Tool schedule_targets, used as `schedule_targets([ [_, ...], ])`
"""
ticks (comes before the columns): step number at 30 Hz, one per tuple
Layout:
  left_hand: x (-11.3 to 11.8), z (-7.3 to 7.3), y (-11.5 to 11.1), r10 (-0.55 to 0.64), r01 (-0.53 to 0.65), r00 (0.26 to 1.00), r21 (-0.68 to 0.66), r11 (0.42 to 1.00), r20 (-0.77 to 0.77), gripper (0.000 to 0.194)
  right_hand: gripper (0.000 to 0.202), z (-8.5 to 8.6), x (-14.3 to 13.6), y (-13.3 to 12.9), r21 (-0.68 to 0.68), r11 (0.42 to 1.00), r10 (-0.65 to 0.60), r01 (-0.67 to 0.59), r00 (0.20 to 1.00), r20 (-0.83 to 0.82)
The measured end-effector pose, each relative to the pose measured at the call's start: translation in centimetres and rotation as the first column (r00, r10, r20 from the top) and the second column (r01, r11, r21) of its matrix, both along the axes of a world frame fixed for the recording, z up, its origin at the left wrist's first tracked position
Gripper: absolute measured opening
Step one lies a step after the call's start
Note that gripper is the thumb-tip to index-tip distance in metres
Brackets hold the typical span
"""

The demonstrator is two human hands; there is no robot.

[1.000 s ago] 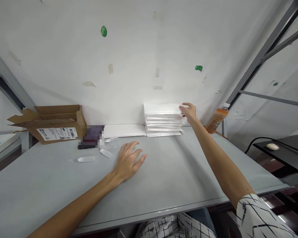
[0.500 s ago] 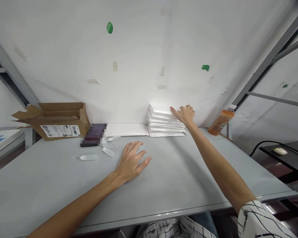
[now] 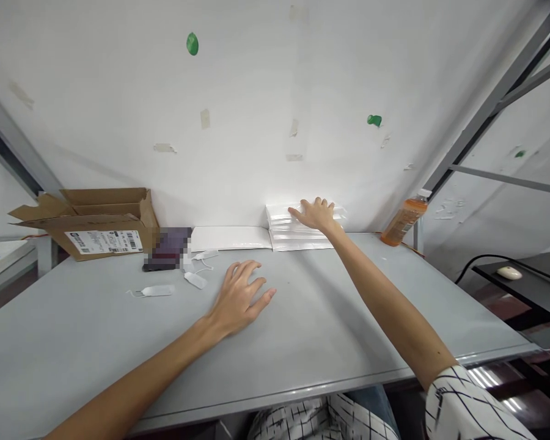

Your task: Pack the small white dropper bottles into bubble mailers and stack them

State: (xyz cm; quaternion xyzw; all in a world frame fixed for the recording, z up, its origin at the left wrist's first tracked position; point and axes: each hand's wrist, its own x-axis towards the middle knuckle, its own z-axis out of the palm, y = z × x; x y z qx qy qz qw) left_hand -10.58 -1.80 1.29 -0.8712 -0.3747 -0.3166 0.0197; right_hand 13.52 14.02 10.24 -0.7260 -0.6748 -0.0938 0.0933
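My right hand (image 3: 318,214) lies on top of a stack of white, flat packets (image 3: 302,243) against the wall, thumb stretched left and fingers spread. The stack looks pressed down under it; the packets' exact kind is unclear. My left hand (image 3: 241,296) is over the table in front, fingers apart and holding nothing. White tags with strings lie near it: one tag (image 3: 195,280) just to its left and another tag (image 3: 158,291) farther left. A long white flat piece (image 3: 231,238) lies along the wall beside the stack.
An open cardboard box (image 3: 149,211) with a label stands at the back left. Beside it is a dark, partly blurred flat object (image 3: 172,244). An orange drink bottle (image 3: 403,221) leans at the back right. Grey metal bars frame the table (image 3: 302,342); a computer mouse (image 3: 509,272) lies beyond it.
My right hand has come down onto the white stack, which is now lower and flatter. My left hand keeps its place. The view has shifted slightly.
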Motion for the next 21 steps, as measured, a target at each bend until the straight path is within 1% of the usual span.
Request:
schedule_targets([
  [3, 0.02, 0.02, 0.01, 0.002, -0.002, 1.0, -0.001, 1.0, -0.002, 0.043, 0.075, 0.08, 0.09, -0.14, 0.025, 1.0, -0.002, 0.003, 1.0, -0.013],
  [7, -0.03, 0.09, 0.08, 0.011, -0.011, 1.0, 0.007, 1.0, -0.006, 0.042, 0.072, -0.01, 0.14, -0.23, 0.094, 0.996, 0.006, -0.003, 1.0, -0.029],
  [11, -0.09, 0.13, 0.14, 0.008, -0.008, 1.0, 0.007, 1.0, -0.002, 0.042, 0.07, 0.05, 0.22, -0.3, 0.101, 0.995, 0.027, -0.022, 0.999, -0.044],
  [17, -0.11, 0.07, 0.07, 0.007, -0.007, 1.0, 0.005, 1.0, -0.007, 0.041, 0.065, 0.07, 0.56, -0.42, 0.139, 0.99, 0.023, -0.025, 1.0, 0.01],
  [21, -0.11, 0.1, 0.03, 0.011, -0.011, 1.0, 0.009, 1.0, -0.008, 0.041, 0.059, -0.4, 0.59, -0.59, 0.227, 0.974, 0.004, -0.01, 1.0, 0.025],
])
